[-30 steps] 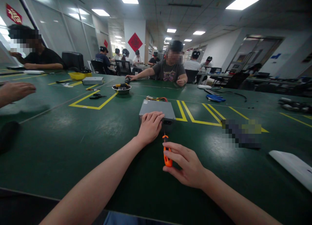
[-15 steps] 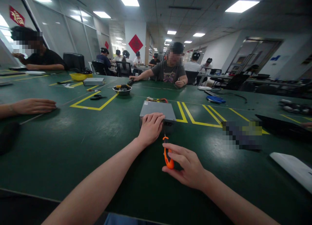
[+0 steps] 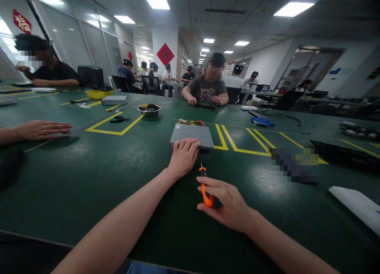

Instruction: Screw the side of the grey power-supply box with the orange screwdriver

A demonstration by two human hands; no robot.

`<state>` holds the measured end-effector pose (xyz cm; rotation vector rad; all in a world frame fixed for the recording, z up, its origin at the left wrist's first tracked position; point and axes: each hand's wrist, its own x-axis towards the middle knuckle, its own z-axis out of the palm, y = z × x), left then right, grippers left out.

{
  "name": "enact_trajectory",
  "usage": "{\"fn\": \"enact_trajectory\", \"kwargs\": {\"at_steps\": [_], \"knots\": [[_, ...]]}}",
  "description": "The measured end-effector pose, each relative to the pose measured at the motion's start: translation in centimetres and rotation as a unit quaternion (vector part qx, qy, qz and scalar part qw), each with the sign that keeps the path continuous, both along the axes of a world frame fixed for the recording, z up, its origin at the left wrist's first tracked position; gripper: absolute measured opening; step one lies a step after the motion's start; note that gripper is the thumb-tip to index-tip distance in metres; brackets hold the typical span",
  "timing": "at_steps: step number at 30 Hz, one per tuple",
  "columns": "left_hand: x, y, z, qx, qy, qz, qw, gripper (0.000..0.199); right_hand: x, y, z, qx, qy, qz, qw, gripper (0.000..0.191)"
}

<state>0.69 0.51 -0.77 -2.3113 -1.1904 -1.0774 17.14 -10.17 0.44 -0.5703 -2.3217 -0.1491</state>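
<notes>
My left hand (image 3: 184, 157) lies on the near edge of a grey metal power supply box (image 3: 191, 133), its fingers holding the top. My right hand (image 3: 225, 203) grips an orange-handled screwdriver (image 3: 204, 193) upright just in front of the box, its thin shaft tip close to the box's front edge. Coloured wires (image 3: 191, 122) stick out behind the box. The box's near face is mostly hidden by my left hand and its shadow.
The box stands on a green workbench mat (image 3: 89, 179) marked with yellow tape. A steel bowl of tools (image 3: 149, 110), scissors (image 3: 120, 119), blue gloves (image 3: 263, 121) and a white sheet (image 3: 356, 208) lie around it. A co-worker's hand (image 3: 41, 130) rests at left; another person (image 3: 206, 90) sits opposite.
The co-worker opposite has drawn their arm back from the steel bowl, and a dark tool now lies in front of them. My hands and the box have barely moved.
</notes>
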Motion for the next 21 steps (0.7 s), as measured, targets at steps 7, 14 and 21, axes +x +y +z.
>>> {"fn": "enact_trajectory", "kwargs": {"at_steps": [7,14,21], "knots": [[-0.01,-0.15,0.17,-0.001,0.0,0.0,1.0,0.027,-0.05,-0.21,0.72,0.037,-0.069,-0.011,0.997,0.028],[0.04,-0.1,0.07,-0.005,-0.003,0.004,1.0,0.027,0.54,0.16,0.14,0.021,-0.022,-0.014,0.999,0.032],[-0.02,-0.21,0.25,-0.007,-0.001,0.001,1.0,0.027,0.18,-0.18,0.85,0.048,-0.076,-0.023,0.996,0.028]]}}
